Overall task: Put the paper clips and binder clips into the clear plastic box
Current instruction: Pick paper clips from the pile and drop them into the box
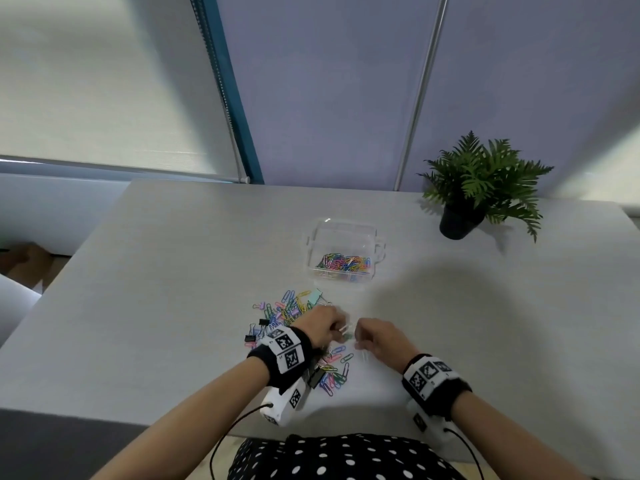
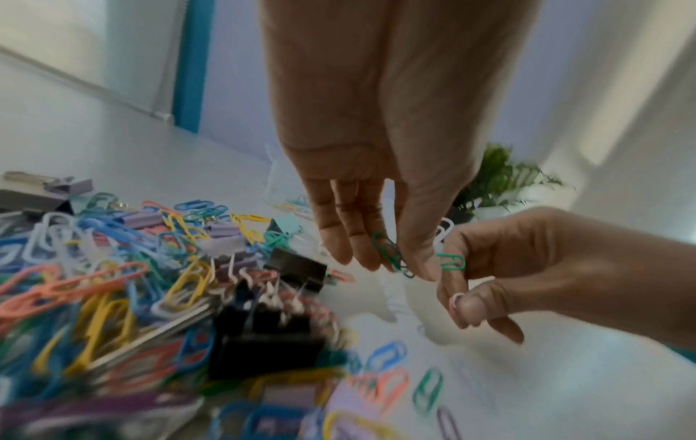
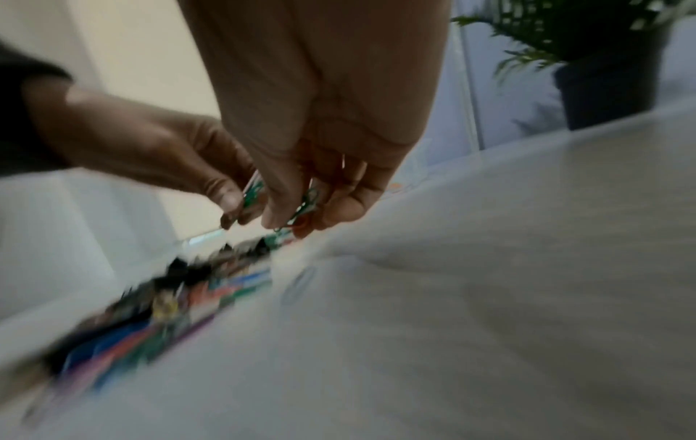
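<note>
My left hand [image 2: 361, 190] pinches a small dark-green wire paper clip [image 2: 391, 256] between thumb and fingertips, and my right hand [image 2: 501, 268] pinches a lighter green one [image 2: 451, 262] plus a white clip lower down. Both hover just above the table [image 1: 173, 271], beside the loose heap of coloured paper clips [image 1: 287, 311] and black binder clips [image 1: 254, 332].

The clear plastic box [image 1: 343, 252] stands open beyond the heap, near but apart, already holding a layer of coloured clips. The two green clips look hooked together, though I cannot be sure. I judge it best to slide one loop out along its own wire instead of tugging, then carry both over the rim before letting go.

The paper clips are thin, smooth, plastic-coated wire loops, slippery and prone to nesting. The binder clips are folded metal wedges with sprung wire handles, bulkier and easier to grip. The box walls are rigid and glossy.
</note>
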Demonstrator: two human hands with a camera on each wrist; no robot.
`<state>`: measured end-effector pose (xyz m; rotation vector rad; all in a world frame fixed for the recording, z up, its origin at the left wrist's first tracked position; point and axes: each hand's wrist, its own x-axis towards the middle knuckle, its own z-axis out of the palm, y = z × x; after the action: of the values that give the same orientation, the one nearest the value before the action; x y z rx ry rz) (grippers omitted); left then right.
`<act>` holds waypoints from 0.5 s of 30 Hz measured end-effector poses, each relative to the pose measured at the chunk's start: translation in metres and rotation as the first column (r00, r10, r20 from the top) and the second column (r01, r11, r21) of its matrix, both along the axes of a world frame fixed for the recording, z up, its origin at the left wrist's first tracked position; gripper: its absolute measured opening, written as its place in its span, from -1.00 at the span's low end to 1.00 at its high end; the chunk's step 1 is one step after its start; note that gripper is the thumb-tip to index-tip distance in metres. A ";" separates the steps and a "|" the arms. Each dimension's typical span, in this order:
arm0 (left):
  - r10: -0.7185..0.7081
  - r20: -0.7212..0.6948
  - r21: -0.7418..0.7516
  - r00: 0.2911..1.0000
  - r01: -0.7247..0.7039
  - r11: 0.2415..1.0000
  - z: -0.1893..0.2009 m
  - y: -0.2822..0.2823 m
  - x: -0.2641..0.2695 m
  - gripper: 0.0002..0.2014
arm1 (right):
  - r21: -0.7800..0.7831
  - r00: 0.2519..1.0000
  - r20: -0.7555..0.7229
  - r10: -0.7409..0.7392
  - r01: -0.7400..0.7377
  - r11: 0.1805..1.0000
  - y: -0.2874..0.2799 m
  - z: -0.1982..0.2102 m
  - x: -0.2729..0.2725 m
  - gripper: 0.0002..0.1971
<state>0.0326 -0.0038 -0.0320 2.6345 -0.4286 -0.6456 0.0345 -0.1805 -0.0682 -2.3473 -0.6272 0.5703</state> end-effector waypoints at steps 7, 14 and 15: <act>0.315 -0.063 -0.322 0.947 -0.318 0.892 0.029 0.024 0.044 -0.92 | 0.344 0.954 -0.139 -0.265 0.298 0.890 -0.006 0.040 0.057 -0.87; 0.434 0.048 -0.186 0.900 -0.419 0.889 0.040 0.036 0.107 -0.93 | 0.403 0.885 -0.166 -0.436 0.464 0.789 0.013 0.057 0.122 -0.82; 0.439 0.057 -0.144 0.896 -0.428 0.892 0.039 0.036 0.112 -0.90 | 0.386 0.876 -0.163 -0.454 0.480 0.788 0.016 0.055 0.128 -0.79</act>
<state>0.1448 0.0325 0.0066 2.5158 0.1011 -0.3434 0.1627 -0.1645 -0.0134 -1.9592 -0.0973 0.2452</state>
